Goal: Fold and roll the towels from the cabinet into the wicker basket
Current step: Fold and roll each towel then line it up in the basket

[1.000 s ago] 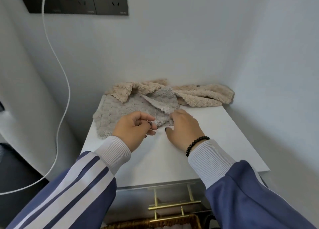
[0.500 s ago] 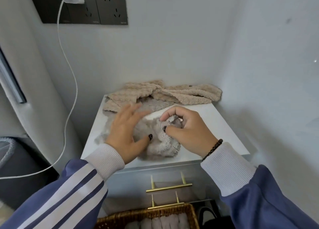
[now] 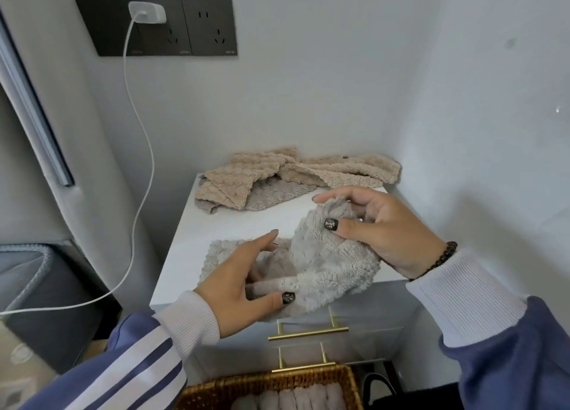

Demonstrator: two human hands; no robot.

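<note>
- Step in hand: rolling a grey towel (image 3: 311,264) at the front edge of the white cabinet top (image 3: 222,224); one end was bunched into a loose roll, the other end lay flat on the top
- Right hand (image 3: 379,227) gripped the bunched upper part, thumb and fingers curled round it, lifted off the surface
- Left hand (image 3: 246,286) had fingers mostly straight and spread, thumb touching the lower fold, cupping rather than pinching
- Next move, as I judge: tighten the roll, take in the flat tail, then lower it to the basket; loose plush could unroll if the grip slackens
- Wicker basket (image 3: 308,378) sat on the floor below the drawer handles (image 3: 308,332), holding a row of rolled greyish towels (image 3: 296,399); count unclear, cut by frame edge
- Beige towel (image 3: 277,172) and another grey one (image 3: 277,193) lay crumpled at the back of the top, not yet folded
</note>
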